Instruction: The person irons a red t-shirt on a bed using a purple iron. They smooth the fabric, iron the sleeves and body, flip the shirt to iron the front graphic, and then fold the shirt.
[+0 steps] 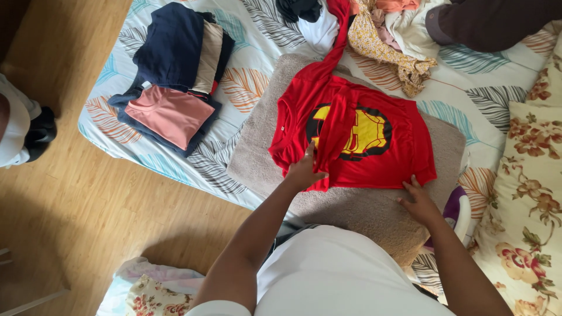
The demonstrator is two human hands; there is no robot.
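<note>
Left hand (304,171), centre of frame: grip closed, fingers pinching a folded edge of the red T-shirt (357,137) near its lower left hem. Right hand (418,199), lower right of centre: grip open, fingers spread and laid flat on the shirt's lower right corner, holding nothing.

The red T-shirt lies print-up in the middle of the frame on a beige towel (363,213), one sleeve trailing toward the upper centre. The print is a yellow and black circular emblem, partly covered by the fold.

The towel rests on a bed (257,41) with a leaf-patterned sheet. Upper left: a stack of folded clothes (175,76), navy, cream and pink. Top centre to right: a loose pile of unfolded garments (386,35). Right edge: a floral pillow (530,193). No containers in view. Wooden floor (88,199) at left.
</note>
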